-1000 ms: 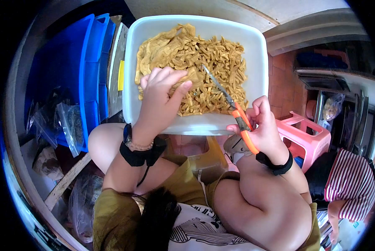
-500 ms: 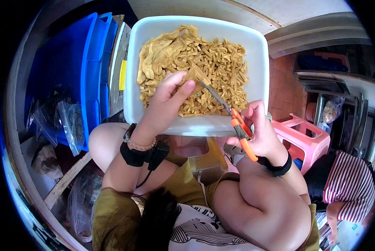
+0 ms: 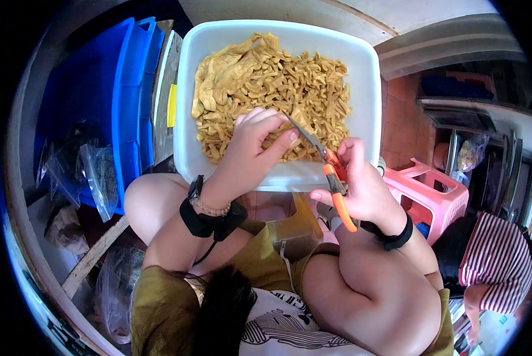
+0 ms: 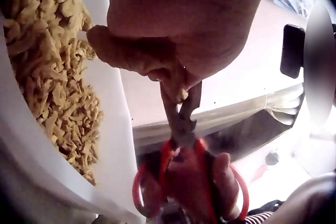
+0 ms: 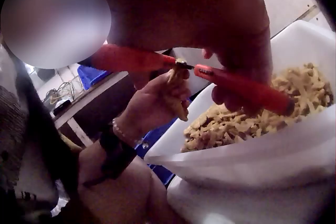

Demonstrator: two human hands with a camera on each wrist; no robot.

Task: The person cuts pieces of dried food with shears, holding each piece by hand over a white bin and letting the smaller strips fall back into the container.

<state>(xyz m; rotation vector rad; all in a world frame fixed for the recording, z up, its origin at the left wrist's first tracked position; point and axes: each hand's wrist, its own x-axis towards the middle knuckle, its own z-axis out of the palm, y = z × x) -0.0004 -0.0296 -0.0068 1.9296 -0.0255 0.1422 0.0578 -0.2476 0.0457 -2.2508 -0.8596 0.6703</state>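
Seated person, knees up, working over a white rectangular plastic tub (image 3: pixel 365 89) heaped with tan cut strips of a wrinkled sheet food (image 3: pixel 266 77); uncut larger sheets lie at the tub's far-left corner. What carries the tub is hidden beneath it. Left hand (image 3: pixel 251 148) pinches one tan, wrinkled strip (image 4: pixel 131 50) between thumb and fingers, above the tub's near edge. Right hand (image 3: pixel 358 187) grips orange-handled metal scissors (image 3: pixel 332 173), fingers through the loops; the blades are parted round the lower end of the held strip, just beside the left fingertips. Room: terracotta tile floor (image 3: pixel 405 121) to the right, a pink plastic stool (image 3: pixel 441 193) near the right knee, stacked blue plastic crates (image 3: pixel 100 89) to the left with clear plastic bags (image 3: pixel 97 178) beside them. Another person in a red-and-white striped shirt (image 3: pixel 497 261) at the far right edge.
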